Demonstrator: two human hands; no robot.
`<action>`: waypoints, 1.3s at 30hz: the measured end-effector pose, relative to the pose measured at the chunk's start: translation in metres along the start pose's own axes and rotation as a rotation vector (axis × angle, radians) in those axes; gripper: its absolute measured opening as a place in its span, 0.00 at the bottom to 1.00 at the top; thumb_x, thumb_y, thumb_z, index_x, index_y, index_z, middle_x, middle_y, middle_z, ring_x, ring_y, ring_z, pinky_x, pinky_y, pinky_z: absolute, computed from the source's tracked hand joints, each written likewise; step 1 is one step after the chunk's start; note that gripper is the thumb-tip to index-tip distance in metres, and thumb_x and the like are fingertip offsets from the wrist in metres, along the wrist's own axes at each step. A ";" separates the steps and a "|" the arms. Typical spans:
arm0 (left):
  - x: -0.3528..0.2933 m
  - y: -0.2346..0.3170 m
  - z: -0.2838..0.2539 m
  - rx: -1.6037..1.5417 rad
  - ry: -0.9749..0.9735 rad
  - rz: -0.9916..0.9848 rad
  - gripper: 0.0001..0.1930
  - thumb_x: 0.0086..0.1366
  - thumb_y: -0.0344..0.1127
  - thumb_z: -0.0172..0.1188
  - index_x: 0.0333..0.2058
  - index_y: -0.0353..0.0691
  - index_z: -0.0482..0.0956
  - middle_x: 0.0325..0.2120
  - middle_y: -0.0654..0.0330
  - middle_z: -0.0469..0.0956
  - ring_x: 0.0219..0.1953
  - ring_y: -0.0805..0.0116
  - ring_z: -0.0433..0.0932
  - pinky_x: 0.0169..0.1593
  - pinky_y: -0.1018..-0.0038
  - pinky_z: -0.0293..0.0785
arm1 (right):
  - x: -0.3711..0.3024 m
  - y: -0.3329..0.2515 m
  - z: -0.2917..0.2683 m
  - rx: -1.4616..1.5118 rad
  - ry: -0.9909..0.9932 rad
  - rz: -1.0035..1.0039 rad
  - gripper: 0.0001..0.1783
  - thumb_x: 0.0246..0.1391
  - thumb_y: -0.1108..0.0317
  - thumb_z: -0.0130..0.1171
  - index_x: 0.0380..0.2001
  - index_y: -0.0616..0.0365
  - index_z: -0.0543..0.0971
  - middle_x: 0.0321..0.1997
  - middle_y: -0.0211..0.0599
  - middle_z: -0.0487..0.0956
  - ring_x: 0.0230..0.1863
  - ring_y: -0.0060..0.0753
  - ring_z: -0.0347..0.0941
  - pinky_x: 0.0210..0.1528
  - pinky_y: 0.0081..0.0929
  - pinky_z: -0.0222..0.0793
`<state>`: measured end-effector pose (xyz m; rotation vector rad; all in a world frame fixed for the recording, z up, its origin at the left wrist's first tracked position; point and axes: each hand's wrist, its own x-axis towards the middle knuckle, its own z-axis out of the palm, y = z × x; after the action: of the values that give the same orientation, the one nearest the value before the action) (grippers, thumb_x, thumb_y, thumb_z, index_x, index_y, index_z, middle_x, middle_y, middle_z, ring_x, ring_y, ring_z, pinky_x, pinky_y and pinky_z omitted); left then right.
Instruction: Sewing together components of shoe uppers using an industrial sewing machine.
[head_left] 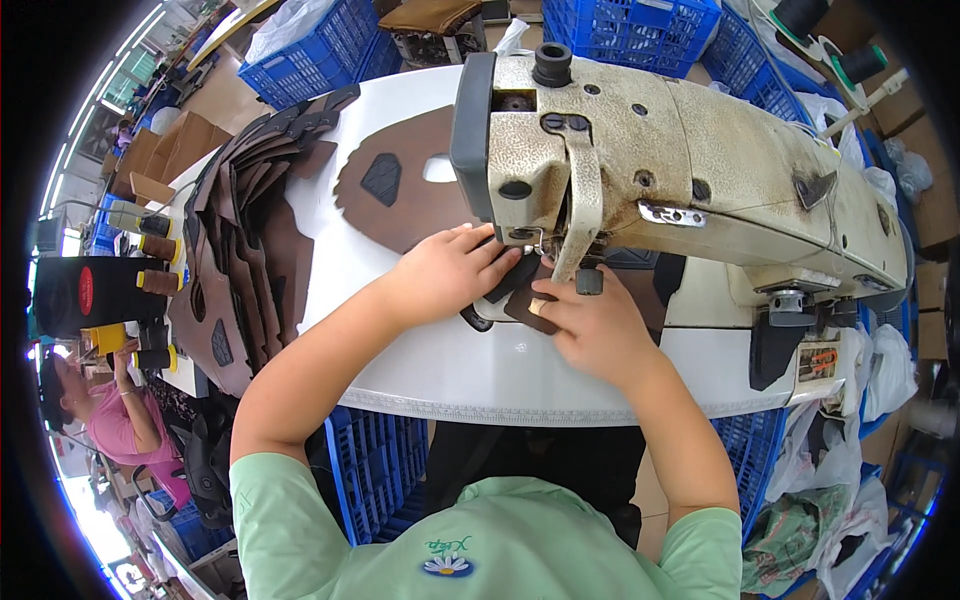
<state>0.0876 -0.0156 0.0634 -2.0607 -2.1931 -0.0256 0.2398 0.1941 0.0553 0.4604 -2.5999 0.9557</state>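
A worn cream industrial sewing machine (690,150) stands on a white table (440,360). Under its needle lies a small dark brown leather piece (527,305) with a black patch. My left hand (450,270) presses flat on that piece from the left, fingers reaching toward the presser foot. My right hand (595,325) pinches the piece's near edge just below the needle bar. A larger brown leather cut-out (400,195) with a black patch lies flat behind my left hand.
A fanned stack of brown leather pieces (245,260) covers the table's left end. Blue plastic crates (320,45) stand behind and under the table. Thread cones (160,250) sit at left, where another person in pink (120,415) works. Plastic bags (830,480) hang at right.
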 end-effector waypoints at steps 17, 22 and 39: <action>0.013 0.058 0.005 0.248 -0.023 -0.148 0.22 0.57 0.32 0.57 0.47 0.22 0.78 0.46 0.34 0.79 0.49 0.43 0.81 0.47 0.58 0.80 | -0.016 -0.028 0.014 -0.563 -0.129 0.086 0.21 0.50 0.74 0.56 0.48 0.72 0.77 0.53 0.54 0.79 0.56 0.48 0.75 0.55 0.38 0.70; 0.016 0.060 -0.002 0.229 -0.049 -0.139 0.23 0.55 0.33 0.58 0.47 0.20 0.77 0.46 0.37 0.79 0.46 0.51 0.79 0.48 0.65 0.78 | -0.011 -0.021 0.016 -0.413 -0.065 0.085 0.20 0.49 0.74 0.55 0.47 0.70 0.77 0.49 0.51 0.77 0.58 0.51 0.71 0.66 0.46 0.64; 0.005 0.050 0.002 0.076 0.164 -0.152 0.21 0.55 0.33 0.56 0.48 0.37 0.81 0.48 0.62 0.78 0.51 0.64 0.75 0.51 0.68 0.74 | -0.018 0.020 0.005 -0.351 0.007 -0.066 0.09 0.50 0.71 0.57 0.35 0.58 0.83 0.44 0.38 0.82 0.57 0.38 0.75 0.68 0.41 0.64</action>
<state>0.1367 -0.0072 0.0581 -1.7808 -2.2086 -0.1207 0.2462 0.2087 0.0330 0.4431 -2.6511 0.4625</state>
